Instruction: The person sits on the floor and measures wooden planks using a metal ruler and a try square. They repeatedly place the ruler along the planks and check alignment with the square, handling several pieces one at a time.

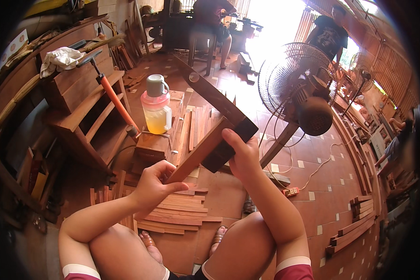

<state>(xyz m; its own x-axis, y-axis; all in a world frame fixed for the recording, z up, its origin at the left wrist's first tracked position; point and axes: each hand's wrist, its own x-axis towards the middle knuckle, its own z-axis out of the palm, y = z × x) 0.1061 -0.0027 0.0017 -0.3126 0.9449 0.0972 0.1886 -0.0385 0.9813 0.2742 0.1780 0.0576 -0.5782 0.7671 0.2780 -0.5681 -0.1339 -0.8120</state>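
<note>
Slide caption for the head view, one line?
Left hand holds a wood strip, right hand a dark square at its far end, above more strips on the tiled floor.

The wooden strip (197,151) is reddish-brown, the tool's block (219,157) blackish, the pump (113,101) at left orange, the floor (303,224) terracotta dotted with cream.

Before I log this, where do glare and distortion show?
In the head view, glare burns out the white opening at top; long reddish-brown planks at right curve with lens distortion; the brown wooden strip in the left hand reads clearly.
</note>
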